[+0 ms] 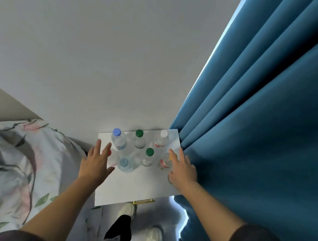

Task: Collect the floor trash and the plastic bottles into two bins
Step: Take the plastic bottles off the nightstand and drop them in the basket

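Bottles, plastic, clear, seven, upright, clustered on the far half of a white nightstand (131, 188).
- Back row, left to right: blue cap (118, 139), green cap (138, 139), white cap (161, 139).
- Front row, left to right: red cap (112, 157), pale-blue cap (125, 163), second green cap (148, 156), red-label bottle (164, 161) with its cap partly hidden.

Left hand (96, 163): open, fingers straight and spread, fingertips at the red cap bottle; contact cannot be told. Holds nothing.

Right hand (183, 168): open, fingers extended, covering part of the red-label bottle; contact cannot be told. Holds nothing.

Nightstand: near half bare; gold handle (142, 201) at the front edge.

Surroundings: blue curtain (261, 131) in folds just right of the nightstand, touching its right edge; floral bedding (8, 163) to the left; pale wall (102, 55) behind. Below the nightstand, two white shoes (128, 210) and dark trouser legs on a light floor.
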